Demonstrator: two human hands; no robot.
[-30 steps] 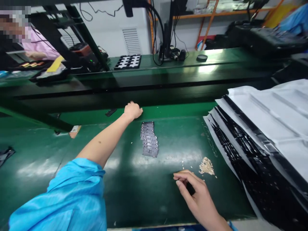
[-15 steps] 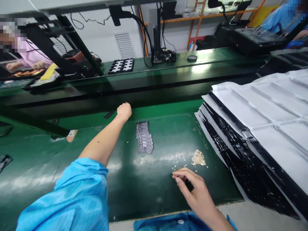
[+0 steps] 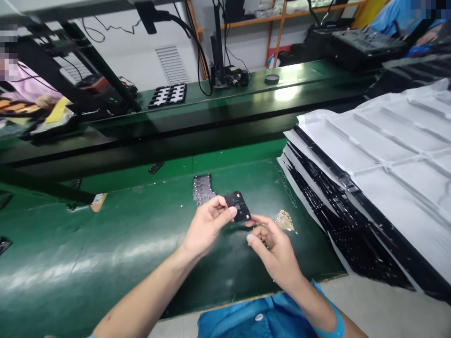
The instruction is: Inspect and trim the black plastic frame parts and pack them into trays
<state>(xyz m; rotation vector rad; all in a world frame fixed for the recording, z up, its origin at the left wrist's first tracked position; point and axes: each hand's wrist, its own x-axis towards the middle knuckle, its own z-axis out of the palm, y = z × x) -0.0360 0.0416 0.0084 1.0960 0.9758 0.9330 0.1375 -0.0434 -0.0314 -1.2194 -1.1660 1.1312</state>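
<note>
My left hand [image 3: 207, 223] pinches a small flat black plastic part [image 3: 240, 210] between thumb and fingers, holding it tilted above the bench. Two small pale spots show on the part's face, near its right-hand corners. My right hand [image 3: 275, 249] is just to the right, its index fingertip at the part's lower corner. Its thumb stands apart from the index finger, and the other fingers are loosely curled. Behind my left hand lies an overlapping row of similar dark parts [image 3: 202, 184], its near end hidden. A pile of tiny beige pieces [image 3: 284, 220] sits beyond my right hand.
A tall stack of black trays with white sheets [image 3: 380, 136] fills the right side of the green bench [image 3: 141, 249]. A raised green ledge [image 3: 246, 101] runs across the back, bearing a black-and-white tray [image 3: 167, 95]. A loose black part [image 3: 156, 167] lies below it. Other people sit beyond.
My left hand has come back from the far side of the bench, now with a black part in its grip. My right hand has moved slightly up to meet it.
</note>
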